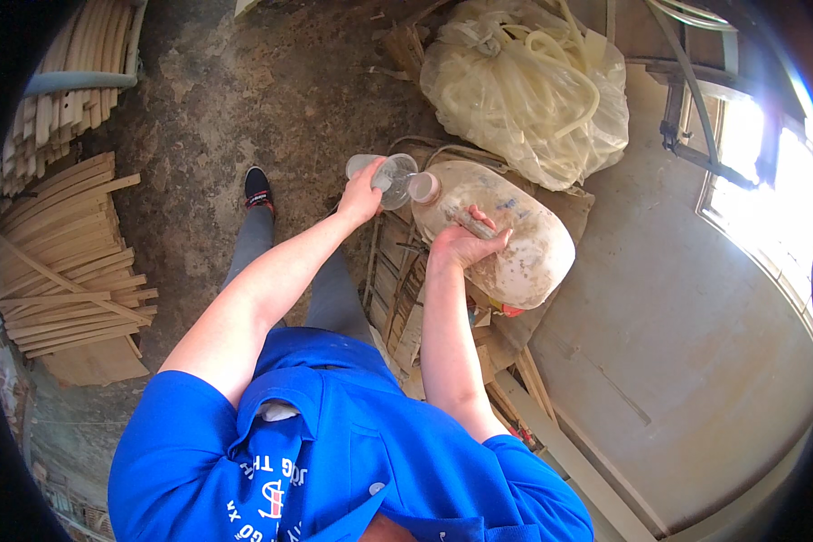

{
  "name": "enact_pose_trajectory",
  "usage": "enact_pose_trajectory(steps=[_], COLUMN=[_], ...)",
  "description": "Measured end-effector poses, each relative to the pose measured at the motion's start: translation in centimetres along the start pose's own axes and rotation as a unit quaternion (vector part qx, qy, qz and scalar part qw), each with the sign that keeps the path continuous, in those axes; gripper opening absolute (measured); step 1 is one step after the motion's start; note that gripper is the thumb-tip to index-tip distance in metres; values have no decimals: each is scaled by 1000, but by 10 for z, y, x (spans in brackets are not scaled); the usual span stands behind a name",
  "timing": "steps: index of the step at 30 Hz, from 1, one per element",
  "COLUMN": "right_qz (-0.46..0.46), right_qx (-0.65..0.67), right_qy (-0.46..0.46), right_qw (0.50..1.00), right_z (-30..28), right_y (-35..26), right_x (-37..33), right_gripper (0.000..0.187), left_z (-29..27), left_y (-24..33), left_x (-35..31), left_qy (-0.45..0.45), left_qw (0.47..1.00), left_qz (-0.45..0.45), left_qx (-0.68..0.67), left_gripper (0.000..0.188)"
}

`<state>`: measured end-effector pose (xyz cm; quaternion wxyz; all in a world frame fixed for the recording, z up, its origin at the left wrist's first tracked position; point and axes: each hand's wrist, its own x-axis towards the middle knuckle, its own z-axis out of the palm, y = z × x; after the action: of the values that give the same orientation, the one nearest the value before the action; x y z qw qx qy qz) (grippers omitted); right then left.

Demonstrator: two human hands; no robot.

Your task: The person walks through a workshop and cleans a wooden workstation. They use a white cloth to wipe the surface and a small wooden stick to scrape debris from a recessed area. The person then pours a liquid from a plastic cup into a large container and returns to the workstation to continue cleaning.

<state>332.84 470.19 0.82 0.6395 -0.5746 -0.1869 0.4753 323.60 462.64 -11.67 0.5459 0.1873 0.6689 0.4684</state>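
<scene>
Jug point(537, 239), tilted upper-right of frame centre, is clasped by the right hand point(461, 246), its mouth point(424, 188) at a cup point(403, 188) the left hand point(361, 197) grasps. Steeper tipping could cause a spill past the cup.

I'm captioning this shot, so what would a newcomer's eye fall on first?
Probably the big, stained whitish jug near the centre, its handle in the right hand, its mouth close to the clear cup in the left hand. Then the bulging see-through bag at upper right, the glaring window at far right, and the stacked wooden strips at left.
</scene>
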Motion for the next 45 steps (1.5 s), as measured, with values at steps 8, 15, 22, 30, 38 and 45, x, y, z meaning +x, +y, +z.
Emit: enact_pose_trajectory(steps=[8, 15, 22, 30, 38, 45], right_qz=[2, 26, 19, 37, 147, 301], right_qx=[2, 13, 6, 21, 60, 110], right_qy=[-1, -2, 29, 61, 98, 140], right_qw=[1000, 1000, 999, 997, 982, 937], right_z=[-4, -3, -1, -22, -81, -158], right_y=[-1, -11, -28, -58, -133, -146], right_x=[5, 8, 21, 54, 162, 260], right_gripper=[41, 42, 50, 42, 36, 53], left_z=[1, -2, -1, 8, 39, 30], left_y=[3, -4, 3, 13, 20, 16], left_x=[1, 3, -3, -12, -18, -46], left_qy=[-8, -55, -60, -95, -90, -83], left_qw=[1000, 987, 975, 965, 964, 975], left_qz=[-13, -61, -73, -92, -97, -104], left_qx=[-10, -138, -202, -229, -232, -179], left_gripper=[58, 61, 62, 62, 61, 67])
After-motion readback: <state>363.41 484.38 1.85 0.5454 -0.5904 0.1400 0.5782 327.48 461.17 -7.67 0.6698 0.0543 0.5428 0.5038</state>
